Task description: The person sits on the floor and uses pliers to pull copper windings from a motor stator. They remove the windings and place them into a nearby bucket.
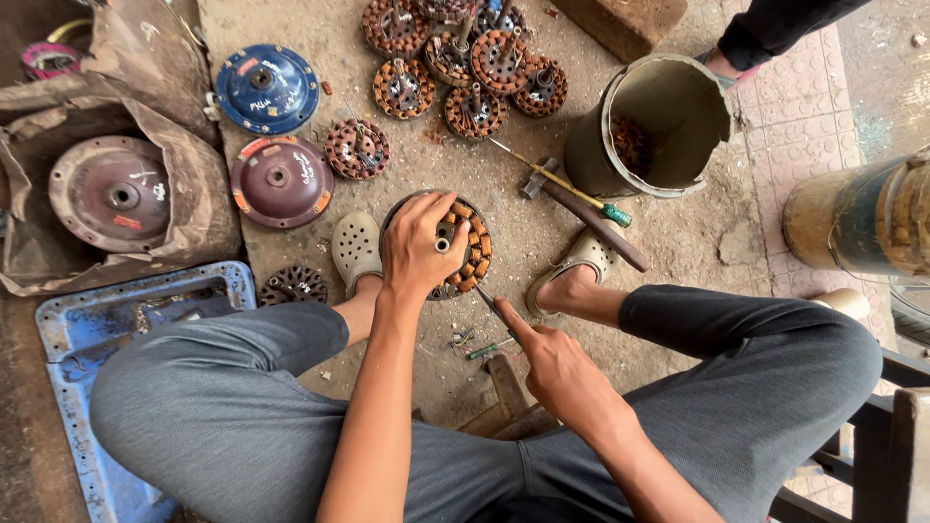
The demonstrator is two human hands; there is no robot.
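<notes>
two hands: left hand (418, 247) on stator (465, 254) (right hand (552, 368) maybe gripping tool)

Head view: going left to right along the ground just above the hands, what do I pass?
Maroon cover on sacking → maroon cover on ground → wound stator under left hand → hammer → tipped bucket → rusty drum.

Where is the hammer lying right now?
The hammer lies on the ground right of centre in the head view, beside the tipped-over metal bucket, just above the person's sandalled foot and beneath a thin screwdriver.
</notes>
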